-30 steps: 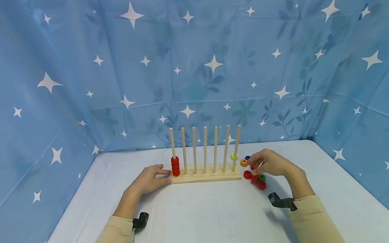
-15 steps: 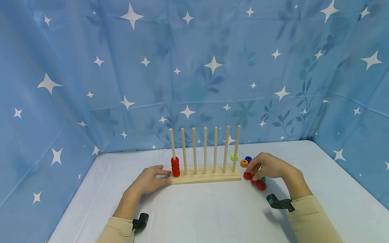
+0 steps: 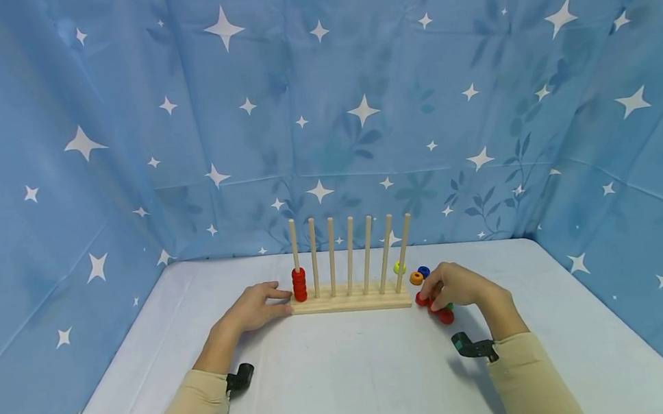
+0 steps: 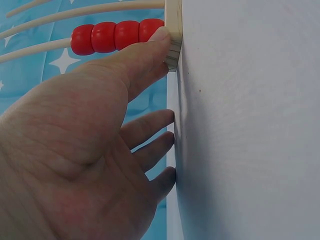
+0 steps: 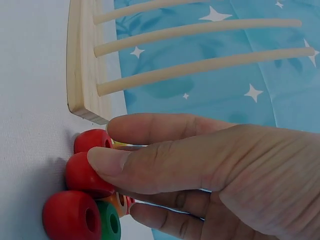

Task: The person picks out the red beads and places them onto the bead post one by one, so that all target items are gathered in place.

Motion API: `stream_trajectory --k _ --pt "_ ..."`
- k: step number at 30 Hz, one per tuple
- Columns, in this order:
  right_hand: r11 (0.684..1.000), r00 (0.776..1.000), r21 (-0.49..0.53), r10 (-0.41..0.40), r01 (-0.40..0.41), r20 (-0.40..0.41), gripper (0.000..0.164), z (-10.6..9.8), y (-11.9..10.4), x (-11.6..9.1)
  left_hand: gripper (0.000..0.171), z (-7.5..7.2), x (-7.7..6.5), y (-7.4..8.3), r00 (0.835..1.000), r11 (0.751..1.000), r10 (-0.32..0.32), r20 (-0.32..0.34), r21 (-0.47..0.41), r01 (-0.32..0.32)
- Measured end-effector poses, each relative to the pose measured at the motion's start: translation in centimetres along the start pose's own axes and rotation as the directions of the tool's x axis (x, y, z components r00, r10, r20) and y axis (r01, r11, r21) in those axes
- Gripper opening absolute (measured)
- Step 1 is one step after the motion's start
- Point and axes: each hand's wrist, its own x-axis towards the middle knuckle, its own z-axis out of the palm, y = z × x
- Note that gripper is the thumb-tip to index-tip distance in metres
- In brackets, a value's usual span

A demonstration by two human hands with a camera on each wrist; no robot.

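Note:
A wooden bead rack (image 3: 349, 303) with several upright pegs stands on the white table. Red beads (image 3: 300, 285) are stacked on its leftmost peg. My left hand (image 3: 253, 306) pinches the rack's left end between thumb and index finger, while its other fingers reach down to the cloth in the left wrist view. Past the right end, my right hand (image 3: 459, 284) bends low over loose beads. Its thumb lies against a red bead (image 5: 82, 175), and the index fingertip is right at another red bead (image 5: 91, 140). The hand partly hides the pile from above.
Beside the right hand lie one more red bead (image 5: 70, 217) and a green bead (image 5: 110, 220). Farther back are an orange bead (image 3: 417, 278), a blue bead (image 3: 423, 271) and a yellow bead (image 3: 399, 267). A blue starry curtain (image 3: 322, 132) hangs behind the table.
My right hand has shifted slightly down and toward me, from beside the orange bead onto the nearer red beads. The left hand and the rack stay put.

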Motion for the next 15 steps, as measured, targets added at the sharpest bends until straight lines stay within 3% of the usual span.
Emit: stream_trajectory --k 15 --pt "0.997 0.999 -0.060 0.042 -0.041 0.016 0.024 0.26 -0.50 0.10 0.041 0.01 -0.07 0.07 1.000 1.000 -0.006 -0.003 -0.007 0.006"
